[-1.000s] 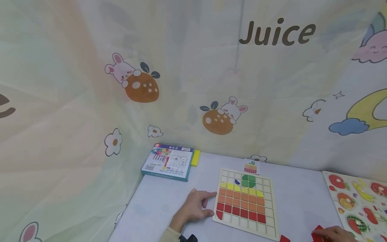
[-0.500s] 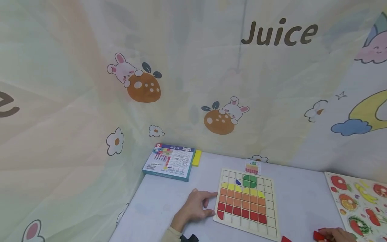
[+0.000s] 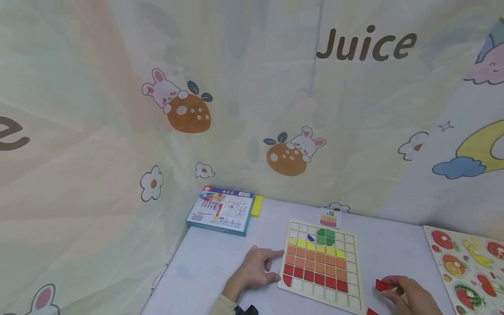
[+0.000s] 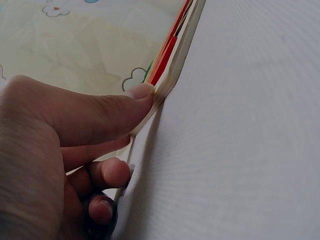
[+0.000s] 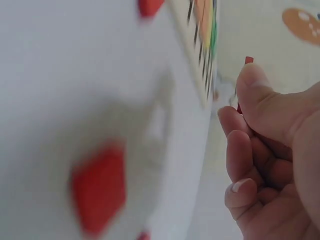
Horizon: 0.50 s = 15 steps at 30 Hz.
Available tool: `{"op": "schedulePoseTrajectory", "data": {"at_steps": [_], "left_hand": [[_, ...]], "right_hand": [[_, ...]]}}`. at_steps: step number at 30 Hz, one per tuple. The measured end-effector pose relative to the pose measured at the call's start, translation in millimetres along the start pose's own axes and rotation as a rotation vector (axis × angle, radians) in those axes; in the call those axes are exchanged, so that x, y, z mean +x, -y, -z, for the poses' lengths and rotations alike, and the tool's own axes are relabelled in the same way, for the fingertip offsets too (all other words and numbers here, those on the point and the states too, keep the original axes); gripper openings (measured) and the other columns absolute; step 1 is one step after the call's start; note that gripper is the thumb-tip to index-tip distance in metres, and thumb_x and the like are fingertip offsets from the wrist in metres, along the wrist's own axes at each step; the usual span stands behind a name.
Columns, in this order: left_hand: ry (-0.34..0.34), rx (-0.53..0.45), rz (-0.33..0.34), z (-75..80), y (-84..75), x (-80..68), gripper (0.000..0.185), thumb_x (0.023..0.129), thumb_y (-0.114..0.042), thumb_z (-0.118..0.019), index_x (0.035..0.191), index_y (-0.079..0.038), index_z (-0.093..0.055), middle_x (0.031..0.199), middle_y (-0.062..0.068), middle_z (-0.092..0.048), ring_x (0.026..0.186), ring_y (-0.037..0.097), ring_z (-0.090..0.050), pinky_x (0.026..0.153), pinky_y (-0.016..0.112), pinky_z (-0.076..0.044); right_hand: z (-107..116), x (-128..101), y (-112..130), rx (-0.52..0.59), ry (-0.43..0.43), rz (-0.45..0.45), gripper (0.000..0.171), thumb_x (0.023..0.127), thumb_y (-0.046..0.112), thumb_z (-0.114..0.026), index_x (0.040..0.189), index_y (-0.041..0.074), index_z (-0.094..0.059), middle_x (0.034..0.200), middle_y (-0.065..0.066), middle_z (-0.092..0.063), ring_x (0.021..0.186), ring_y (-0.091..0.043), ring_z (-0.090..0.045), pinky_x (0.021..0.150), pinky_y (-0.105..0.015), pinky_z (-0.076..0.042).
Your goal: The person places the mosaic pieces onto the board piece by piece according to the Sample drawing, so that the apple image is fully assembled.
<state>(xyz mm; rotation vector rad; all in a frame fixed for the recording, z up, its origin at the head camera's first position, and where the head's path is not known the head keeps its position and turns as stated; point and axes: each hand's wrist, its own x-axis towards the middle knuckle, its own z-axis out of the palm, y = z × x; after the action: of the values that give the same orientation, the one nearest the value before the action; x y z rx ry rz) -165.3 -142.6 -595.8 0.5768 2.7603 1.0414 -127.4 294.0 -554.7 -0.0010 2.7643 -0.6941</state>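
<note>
A pale grid board (image 3: 355, 273) lies on the white table, with rows of yellow, orange and red tiles, a green round shape near its top and a small blue piece. At its left side my left hand (image 3: 253, 267) touches the edge with thumb and index finger spread apart; its other fingers are bent. In the left wrist view the thumb (image 4: 132, 102) presses at the board's corner. Right of the board, my right hand (image 3: 413, 295) pinches a small red tile (image 3: 380, 285) between thumb and index finger, above the table in the right wrist view.
Another red tile (image 3: 372, 312) lies by the board's lower right corner, and a blurred red piece (image 5: 100, 187) shows below the right hand. A picture card (image 3: 330, 218) stands behind the board. A box (image 3: 220, 212) and a yellow item (image 3: 256, 206) are back left; a fruit board (image 3: 468, 267) is right.
My right hand has moved left from the red pieces near the fruit board, bringing one red tile toward the grid board. The left hand has stayed at the board's edge.
</note>
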Motion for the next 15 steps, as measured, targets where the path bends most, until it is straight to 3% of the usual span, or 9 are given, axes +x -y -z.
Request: {"op": "schedulePoseTrajectory", "data": {"at_steps": [10, 15], "left_hand": [[-0.001, -0.009, -0.001, 0.2, -1.9, 0.9, 0.068, 0.075, -0.035, -0.087, 0.141, -0.033, -0.069, 0.061, -0.019, -0.05, 0.058, -0.001, -0.04, 0.072, 0.023, -0.029], [-0.007, -0.007, -0.006, 0.4, -2.0, 0.7, 0.067, 0.075, -0.035, -0.086, 0.14, -0.032, -0.07, 0.061, -0.019, -0.049, 0.058, -0.001, -0.039, 0.073, 0.024, -0.029]], "right_hand": [[-34.7, 5.8, 85.7, 0.117, -0.021, 0.097, 0.038, 0.094, 0.027, -0.08, 0.122, 0.005, -0.068, 0.101, 0.003, -0.061, 0.09, -0.013, -0.052, 0.071, -0.022, -0.047], [-51.3, 4.3, 111.1, 0.179, -0.044, 0.25, 0.027, 0.093, 0.022, -0.082, 0.115, 0.012, -0.069, 0.101, 0.007, -0.063, 0.085, -0.002, -0.049, 0.076, -0.022, -0.05]]}}
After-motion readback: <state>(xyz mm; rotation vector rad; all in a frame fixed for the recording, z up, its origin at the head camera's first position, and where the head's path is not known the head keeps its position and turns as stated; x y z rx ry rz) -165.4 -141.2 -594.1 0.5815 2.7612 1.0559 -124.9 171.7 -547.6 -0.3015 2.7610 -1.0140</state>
